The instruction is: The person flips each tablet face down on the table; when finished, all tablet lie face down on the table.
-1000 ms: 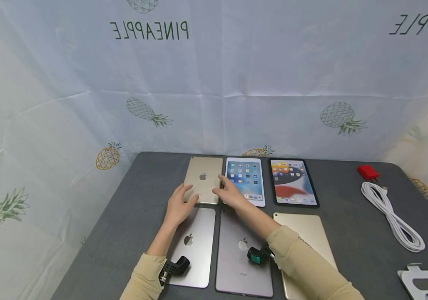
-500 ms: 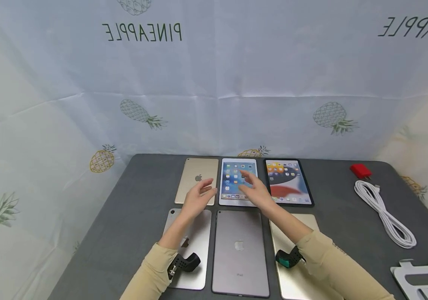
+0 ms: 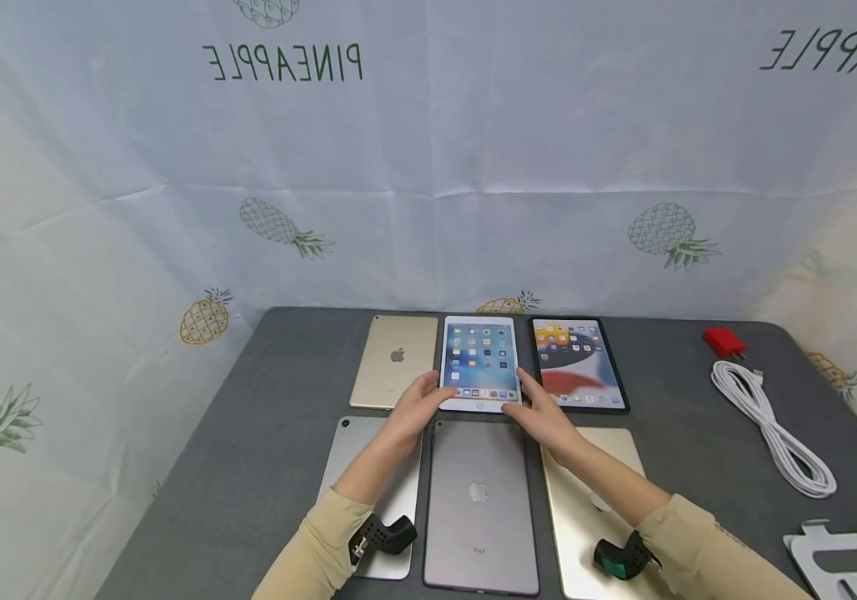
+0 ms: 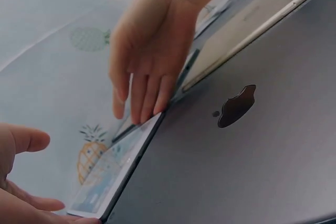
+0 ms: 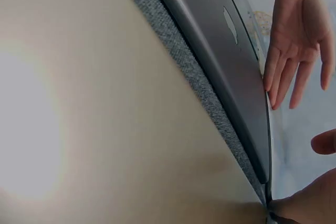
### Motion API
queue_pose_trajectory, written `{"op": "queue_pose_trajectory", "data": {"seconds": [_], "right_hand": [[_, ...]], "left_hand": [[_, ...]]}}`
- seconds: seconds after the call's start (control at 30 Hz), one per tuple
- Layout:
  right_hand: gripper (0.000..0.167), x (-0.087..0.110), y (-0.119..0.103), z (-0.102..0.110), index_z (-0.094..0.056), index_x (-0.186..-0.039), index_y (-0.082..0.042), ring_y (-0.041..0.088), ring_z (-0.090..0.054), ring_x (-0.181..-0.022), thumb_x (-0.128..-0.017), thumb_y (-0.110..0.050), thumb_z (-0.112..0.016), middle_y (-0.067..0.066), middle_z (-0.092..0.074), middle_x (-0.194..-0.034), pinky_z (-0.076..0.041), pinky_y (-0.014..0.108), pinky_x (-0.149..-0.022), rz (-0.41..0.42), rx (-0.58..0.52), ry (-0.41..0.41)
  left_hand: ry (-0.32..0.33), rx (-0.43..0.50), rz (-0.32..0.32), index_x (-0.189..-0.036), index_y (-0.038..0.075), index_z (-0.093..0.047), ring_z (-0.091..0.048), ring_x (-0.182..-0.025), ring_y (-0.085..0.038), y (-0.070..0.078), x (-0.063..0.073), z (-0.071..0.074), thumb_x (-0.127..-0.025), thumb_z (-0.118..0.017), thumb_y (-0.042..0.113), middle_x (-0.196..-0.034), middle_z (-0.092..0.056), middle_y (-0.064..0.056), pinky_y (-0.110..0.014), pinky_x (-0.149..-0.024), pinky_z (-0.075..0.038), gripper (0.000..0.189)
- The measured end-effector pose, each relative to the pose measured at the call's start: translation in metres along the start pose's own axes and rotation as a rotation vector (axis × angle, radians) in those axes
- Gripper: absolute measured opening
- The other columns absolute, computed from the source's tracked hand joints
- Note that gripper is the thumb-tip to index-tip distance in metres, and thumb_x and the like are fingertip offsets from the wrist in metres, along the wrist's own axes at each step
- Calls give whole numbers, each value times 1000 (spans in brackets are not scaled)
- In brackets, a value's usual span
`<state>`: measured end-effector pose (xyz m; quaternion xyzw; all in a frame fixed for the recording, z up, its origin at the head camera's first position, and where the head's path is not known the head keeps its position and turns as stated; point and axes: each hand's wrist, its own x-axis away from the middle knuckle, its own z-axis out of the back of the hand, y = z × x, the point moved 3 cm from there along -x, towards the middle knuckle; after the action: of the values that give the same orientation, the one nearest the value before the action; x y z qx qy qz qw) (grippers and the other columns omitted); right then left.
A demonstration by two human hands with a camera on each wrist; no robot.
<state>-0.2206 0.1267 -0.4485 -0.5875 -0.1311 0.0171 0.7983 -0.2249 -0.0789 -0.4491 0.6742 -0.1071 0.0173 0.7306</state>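
A small white tablet (image 3: pixel 479 354) lies screen up with its home screen lit, in the middle of the back row. My left hand (image 3: pixel 415 408) is at its lower left edge and my right hand (image 3: pixel 544 417) at its lower right edge. In the left wrist view the right hand (image 4: pixel 152 51) has straight fingers reaching the edge of the tablet (image 4: pixel 107 192). Straight fingers also show on the left hand (image 5: pixel 299 32) in the right wrist view. Left of the white tablet lies a gold tablet (image 3: pixel 391 358), back up; right of it, a black-framed tablet (image 3: pixel 578 367) with its screen lit.
The front row holds a silver tablet (image 3: pixel 352 437), a grey tablet (image 3: pixel 481 533) and a gold tablet (image 3: pixel 582 533), all back up. At the right of the dark table (image 3: pixel 248 433) are a red charger (image 3: pixel 724 340), a coiled white cable (image 3: pixel 766 425) and a light-coloured slotted frame (image 3: pixel 804 546).
Both hands have left the gold back-row tablet and moved right. They have come down at the lower edges of the white tablet. The tablets keep their places.
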Motion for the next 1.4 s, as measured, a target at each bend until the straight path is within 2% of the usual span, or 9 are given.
{"op": "queue_pose_trajectory", "data": {"seconds": [0.23, 0.53, 0.77, 0.9, 1.03, 1.17, 1.27, 1.4], "right_hand": [[73, 4, 2, 1, -12, -154, 3, 41, -28, -140, -95, -8, -54, 29, -19, -156, -23, 53, -113, -12, -29, -7], [75, 2, 2, -1, -11, -154, 4, 40, -34, -136, -94, -8, -55, 30, -18, -155, -25, 53, -112, -12, -19, -9], [75, 3, 0, 1, -11, -154, 4, 41, -27, -139, -94, -9, -54, 30, -17, -156, -21, 54, -113, -32, -21, -16], [74, 2, 1, 0, -13, -153, 5, 41, -25, -141, -94, -9, -54, 29, -17, -156, -21, 53, -114, -41, -19, -20], [72, 1, 2, -2, -15, -152, 6, 40, -22, -142, -94, -8, -54, 29, -18, -156, -22, 54, -114, -39, -41, -25], [70, 0, 3, -5, -20, -152, 4, 40, -25, -141, -94, -10, -56, 29, -21, -155, -27, 56, -111, -53, -39, -29], [69, -2, 0, -6, -23, -152, 3, 40, -30, -137, -94, -12, -57, 30, -24, -153, -31, 56, -108, -47, -8, -23], [64, -10, -11, -9, -30, -150, 0, 39, -31, -137, -95, -18, -57, 27, -28, -152, -30, 56, -109, 10, 43, -6]], "left_hand": [[-1, 81, 39, -145, -11, -31, -37, -135, -40, 0, -3, 3, -93, -60, 18, -145, -36, -31, -47, -110, -33, 66], [27, 198, 67, -144, -13, -31, -41, -132, -38, -2, -10, 7, -90, -63, 9, -142, -39, -31, -47, -108, -36, 66], [57, 246, 73, -141, -14, -37, -53, -114, -26, 1, -12, 8, -88, -63, 4, -134, -48, -30, -43, -102, -43, 61], [80, 261, 73, -138, -15, -41, -53, -114, -23, 0, -13, 7, -89, -61, 0, -135, -49, -29, -43, -103, -43, 55], [80, 250, 60, -136, -15, -44, -56, -105, -19, 0, -13, 4, -90, -61, -2, -131, -53, -27, -40, -101, -45, 51], [62, 246, 27, -136, -16, -44, -61, -94, -14, 2, -11, 0, -89, -61, -6, -124, -56, -28, -35, -93, -51, 51], [70, 242, -10, -135, -15, -45, -63, -94, -16, 4, -8, -2, -89, -61, -7, -126, -57, -30, -33, -87, -54, 50], [83, 209, -60, -134, -13, -48, -65, -101, -23, 8, -6, -6, -89, -63, -5, -127, -57, -29, -34, -85, -55, 49]]}}
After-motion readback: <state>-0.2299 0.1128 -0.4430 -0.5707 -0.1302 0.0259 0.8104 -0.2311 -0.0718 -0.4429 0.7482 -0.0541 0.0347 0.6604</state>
